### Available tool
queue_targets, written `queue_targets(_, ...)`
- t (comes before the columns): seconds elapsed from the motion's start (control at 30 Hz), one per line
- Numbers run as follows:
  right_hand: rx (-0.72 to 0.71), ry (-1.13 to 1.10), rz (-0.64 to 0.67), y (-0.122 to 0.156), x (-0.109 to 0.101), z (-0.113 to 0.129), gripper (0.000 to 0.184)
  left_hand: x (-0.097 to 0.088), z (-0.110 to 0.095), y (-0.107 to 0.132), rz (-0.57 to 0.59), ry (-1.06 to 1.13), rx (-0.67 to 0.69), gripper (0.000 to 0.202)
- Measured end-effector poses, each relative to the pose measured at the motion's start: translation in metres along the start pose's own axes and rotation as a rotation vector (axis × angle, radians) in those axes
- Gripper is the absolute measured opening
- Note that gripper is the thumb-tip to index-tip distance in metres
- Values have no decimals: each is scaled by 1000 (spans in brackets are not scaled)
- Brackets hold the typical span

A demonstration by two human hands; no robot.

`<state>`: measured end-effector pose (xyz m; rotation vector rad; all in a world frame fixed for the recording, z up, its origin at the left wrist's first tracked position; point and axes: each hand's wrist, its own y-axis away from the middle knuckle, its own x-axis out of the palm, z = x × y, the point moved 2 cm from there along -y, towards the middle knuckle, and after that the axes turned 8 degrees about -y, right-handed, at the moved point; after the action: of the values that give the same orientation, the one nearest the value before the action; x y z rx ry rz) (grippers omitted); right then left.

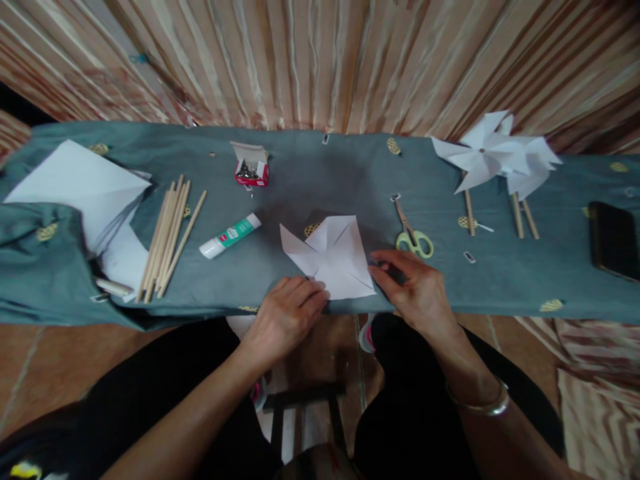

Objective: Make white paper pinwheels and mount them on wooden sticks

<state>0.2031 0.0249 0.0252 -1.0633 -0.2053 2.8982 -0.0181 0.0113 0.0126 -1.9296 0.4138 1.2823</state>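
A white paper sheet (343,263) with slits cut toward its middle lies at the table's front edge. Its upper-left parts are folded inward, like a partly formed pinwheel. My left hand (290,313) holds the sheet's lower-left edge, with curled fingers on the paper. Close to the right edge is my right hand (417,287), its thumb and index fingertips slightly apart, the thumb at or nearly touching the paper. Green-handled scissors (414,241) lie just beyond my right hand. A glue stick (230,236) rests left of the sheet.
An open red box of metal pins (253,172) stands farther back. Wooden sticks (167,240) and stacked white paper (75,177) lie at left. Finished paper pinwheels (483,152) on sticks lie at right, near a dark phone (615,240). A striped curtain (320,67) hangs behind the table.
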Motion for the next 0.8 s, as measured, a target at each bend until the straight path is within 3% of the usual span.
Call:
queue_targets(0.13, -93, -135, 45, 1, 0, -1, 23, -1, 1, 1, -8, -6, -9, 14)
queue_targets(0.37, -18, -307, 209, 4, 7, -10, 32, -3, 0, 1, -6, 3, -32, 13)
queue_targets(0.8, 46, -512, 357, 2, 5, -5, 23, -4, 1, 3, 8, 32, -30, 15)
